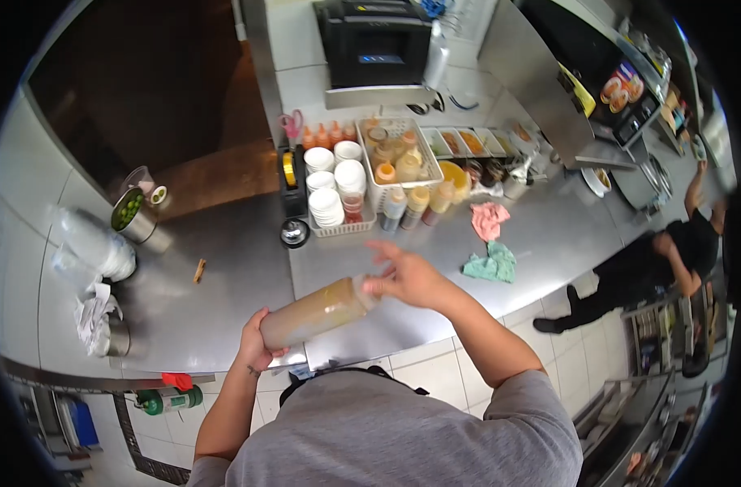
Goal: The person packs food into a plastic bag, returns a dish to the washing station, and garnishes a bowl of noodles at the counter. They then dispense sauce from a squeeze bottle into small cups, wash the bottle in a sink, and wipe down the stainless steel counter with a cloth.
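Observation:
A large clear squeeze bottle (317, 312) with yellowish-brown residue or contents lies tilted above the counter's front edge. My left hand (259, 341) is closed around its base end. At the other end is a pale, translucent cap (365, 292), where my right hand (407, 280) hovers with fingers spread and slightly blurred. The right thumb overlaps the cap; whether it touches cannot be made out.
On the steel counter (224, 268) stand a basket of white cups (327, 207), a basket of sauce bottles (403, 166), a call bell (294, 233), and pink (489, 221) and green cloths (490, 262). A metal cup of limes (139, 219) is left. Another person (654, 260) stands right.

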Demonstrator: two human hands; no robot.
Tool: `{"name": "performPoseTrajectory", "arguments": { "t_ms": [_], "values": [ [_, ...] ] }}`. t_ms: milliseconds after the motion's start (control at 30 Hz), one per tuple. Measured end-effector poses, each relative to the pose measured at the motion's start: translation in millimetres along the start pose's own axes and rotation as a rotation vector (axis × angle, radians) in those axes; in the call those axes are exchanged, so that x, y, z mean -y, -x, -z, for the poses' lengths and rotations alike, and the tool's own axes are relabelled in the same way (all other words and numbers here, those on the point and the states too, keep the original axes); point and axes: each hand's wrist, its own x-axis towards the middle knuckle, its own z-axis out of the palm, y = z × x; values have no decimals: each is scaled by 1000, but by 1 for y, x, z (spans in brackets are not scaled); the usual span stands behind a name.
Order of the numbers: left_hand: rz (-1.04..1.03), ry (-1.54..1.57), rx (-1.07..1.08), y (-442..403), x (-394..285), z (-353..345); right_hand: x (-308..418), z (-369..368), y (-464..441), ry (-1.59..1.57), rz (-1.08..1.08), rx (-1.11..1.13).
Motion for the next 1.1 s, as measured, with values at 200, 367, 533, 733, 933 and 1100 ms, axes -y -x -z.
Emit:
{"name": "performPoseTrajectory", "arguments": {
  "t_ms": [200, 367, 533, 733, 933, 1100],
  "values": [
    [72, -15, 86, -41, -23, -16, 6, 9, 30, 134, 392, -122],
    [158, -83, 195, -60, -36, -23, 6, -6, 31, -62, -176, -93],
    [294, -18, 260, -94, -26, 30, -27, -12, 29, -43, 195, -219],
    [229, 466, 645, -57, -27, 34, -129, -27, -7, -838, -134, -424],
    [-51, 418, 872, -16, -44, -9, -187, -64, -61, -489, -203, -449],
    [-585, -556, 283, -8, -64, -19, -118, -64, -118, 455, 210, -651]
  ]
}}
